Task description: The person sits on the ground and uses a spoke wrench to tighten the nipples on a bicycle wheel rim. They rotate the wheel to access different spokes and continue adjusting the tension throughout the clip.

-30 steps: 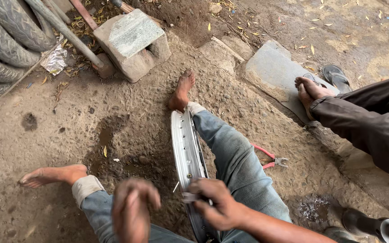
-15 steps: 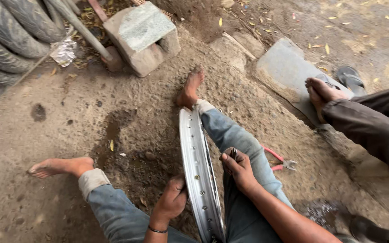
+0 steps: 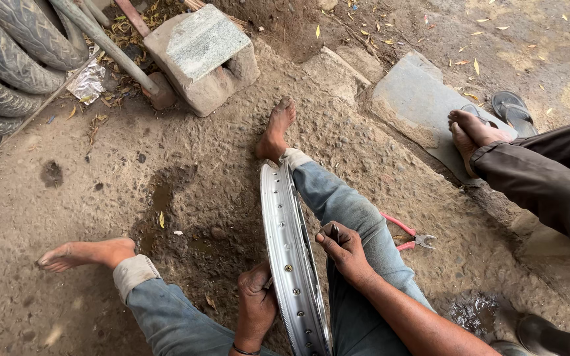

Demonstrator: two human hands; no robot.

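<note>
Bare feet spread on the dirt, we sit with a silver wheel rim [image 3: 289, 264] standing on edge between our legs, at lower centre of the frame — propped against the right leg so it stays upright while both hands work it. Our left hand [image 3: 256, 304] grips the rim's near-left side, fingers curled closed around its edge. Our right hand [image 3: 346, 250] sits just right of the rim, fingers pinched narrow on a small dark tool [image 3: 333, 231] whose kind we cannot tell. The rim looks shiny, narrow, with a row of spoke holes along its channel. Red-handled pliers [image 3: 405, 238] lie on the ground right of our leg — near to hand. Another person's foot [image 3: 473, 130] rests on a stone slab [image 3: 411, 105] at upper right; tyres [image 3: 1, 66] stack at upper left.
</note>
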